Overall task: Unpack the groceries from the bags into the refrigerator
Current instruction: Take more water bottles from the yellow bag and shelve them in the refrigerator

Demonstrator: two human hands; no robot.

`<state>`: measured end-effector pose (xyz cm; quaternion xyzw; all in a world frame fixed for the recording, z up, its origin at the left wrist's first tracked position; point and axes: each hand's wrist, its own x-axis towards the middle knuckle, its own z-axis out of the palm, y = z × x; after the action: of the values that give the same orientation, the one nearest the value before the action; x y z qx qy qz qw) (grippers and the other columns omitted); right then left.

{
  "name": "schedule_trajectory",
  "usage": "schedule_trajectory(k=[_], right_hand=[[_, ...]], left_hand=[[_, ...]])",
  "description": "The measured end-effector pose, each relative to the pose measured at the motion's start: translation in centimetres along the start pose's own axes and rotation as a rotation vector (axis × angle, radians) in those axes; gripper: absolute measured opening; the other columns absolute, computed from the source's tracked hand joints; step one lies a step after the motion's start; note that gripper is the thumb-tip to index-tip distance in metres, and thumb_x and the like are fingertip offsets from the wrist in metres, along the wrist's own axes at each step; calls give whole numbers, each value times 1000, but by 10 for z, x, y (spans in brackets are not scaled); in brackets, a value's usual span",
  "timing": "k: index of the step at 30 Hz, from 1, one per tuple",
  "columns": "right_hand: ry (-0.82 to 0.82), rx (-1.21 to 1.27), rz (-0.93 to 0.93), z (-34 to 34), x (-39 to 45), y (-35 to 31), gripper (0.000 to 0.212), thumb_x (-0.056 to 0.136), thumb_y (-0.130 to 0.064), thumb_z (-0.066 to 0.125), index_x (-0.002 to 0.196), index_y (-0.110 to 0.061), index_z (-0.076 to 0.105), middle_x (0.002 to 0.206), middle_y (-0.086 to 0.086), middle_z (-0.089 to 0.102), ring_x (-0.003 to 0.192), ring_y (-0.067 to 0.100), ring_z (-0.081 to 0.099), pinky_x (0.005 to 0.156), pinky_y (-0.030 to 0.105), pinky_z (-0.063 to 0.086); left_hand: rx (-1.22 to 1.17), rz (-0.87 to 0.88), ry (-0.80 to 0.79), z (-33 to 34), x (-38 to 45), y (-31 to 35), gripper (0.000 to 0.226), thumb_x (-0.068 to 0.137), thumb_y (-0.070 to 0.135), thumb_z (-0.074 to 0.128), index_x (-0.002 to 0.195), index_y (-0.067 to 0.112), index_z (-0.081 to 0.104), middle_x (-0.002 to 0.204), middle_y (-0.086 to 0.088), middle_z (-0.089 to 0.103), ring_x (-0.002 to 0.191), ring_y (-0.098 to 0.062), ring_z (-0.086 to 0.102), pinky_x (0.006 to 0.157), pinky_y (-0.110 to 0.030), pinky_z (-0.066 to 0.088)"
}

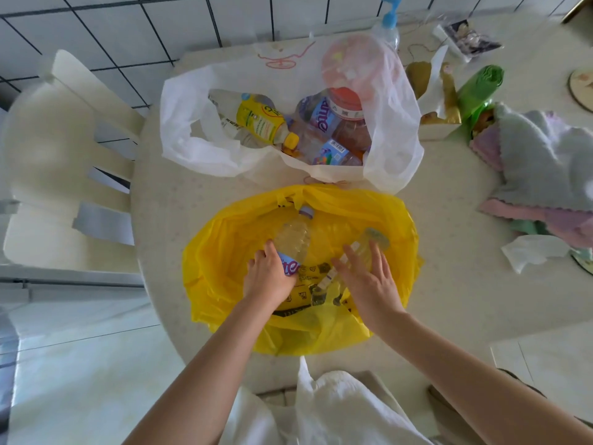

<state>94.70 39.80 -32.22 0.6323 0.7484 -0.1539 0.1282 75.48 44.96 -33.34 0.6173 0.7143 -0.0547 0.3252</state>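
A yellow plastic bag (224, 252) lies open on the table in front of me, with two clear bottles inside. My left hand (268, 277) grips the lower end of the left bottle (293, 237), which has a blue label and a pale cap. My right hand (369, 281) rests with spread fingers on the second clear bottle (365, 247). Behind it, a white plastic bag (199, 149) holds a yellow-labelled bottle (263, 123), a blue-labelled bottle (321, 118) and a jar with a red lid (346, 99). No refrigerator is in view.
A cream plastic chair (57, 162) stands left of the round table (449, 268). Cloths (542, 162), a green bag (478, 88), a pump bottle (390, 20) and a tissue (532, 252) crowd the right side. White fabric (321, 409) lies at the near edge.
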Motion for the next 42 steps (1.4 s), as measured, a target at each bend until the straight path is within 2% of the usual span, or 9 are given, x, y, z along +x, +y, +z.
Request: schedule_trajectory(k=[7,11,14,18,24,27,31,36,42], right_hand=[[-62,-175,-138,-7,25,2,64,90,-25,63,146,-25,31,155,3,28,147,35,10,119,51,6],[22,-112,-93,-6,23,5,60,76,-18,77,131,-24,53,135,4,55,134,33,41,113,52,28],[189,47,20,-8,20,2,63,57,-20,87,116,-23,63,114,2,65,113,31,59,99,48,46],[246,298,139,-24,7,-4,66,60,-31,84,120,-27,58,116,-1,64,110,27,58,97,40,44],[413,842,334,-59,-24,-18,62,67,-25,84,122,-18,56,97,-6,59,85,15,53,63,22,36],[420,996,370,-67,-43,-27,67,62,-36,83,121,-24,52,99,-9,63,90,17,59,71,27,45],[375,1289,360,-70,-73,-43,72,52,-46,79,111,-26,42,97,-8,69,96,20,67,77,52,56],[167,1648,274,-76,-118,-59,53,82,-12,73,122,-4,39,92,5,75,83,25,73,78,48,58],[51,1774,198,-57,-167,-63,54,76,-29,77,118,-10,50,96,10,73,82,31,71,92,60,49]], left_hand=[[-41,-72,50,-3,10,10,92,71,45,81,140,12,30,133,-10,51,121,-28,51,87,-35,51],[-158,-96,40,-13,7,1,86,66,43,85,132,13,40,129,-9,57,118,-29,55,88,-37,51],[-247,-83,96,-22,-2,-5,83,63,42,87,129,13,45,125,-8,60,115,-30,58,86,-37,49],[-475,-38,155,-40,-16,-10,75,62,36,87,124,13,53,113,-5,66,103,-27,64,76,-32,50],[-792,27,88,-66,-46,-16,54,64,28,88,109,18,61,94,1,69,82,-14,69,63,-26,59],[-971,22,16,-68,-67,-18,51,65,22,87,110,13,64,92,-5,72,77,-16,71,58,-24,57],[-1111,-1,-56,-62,-100,-24,65,42,39,87,101,20,66,91,-10,73,80,-26,72,70,-40,60],[-1186,7,-83,-47,-147,-39,79,38,42,83,110,16,66,94,-9,74,85,-29,72,71,-41,60],[-1352,-9,-57,-26,-209,-51,75,49,30,83,118,9,63,98,-15,74,81,-27,73,62,-30,56]])
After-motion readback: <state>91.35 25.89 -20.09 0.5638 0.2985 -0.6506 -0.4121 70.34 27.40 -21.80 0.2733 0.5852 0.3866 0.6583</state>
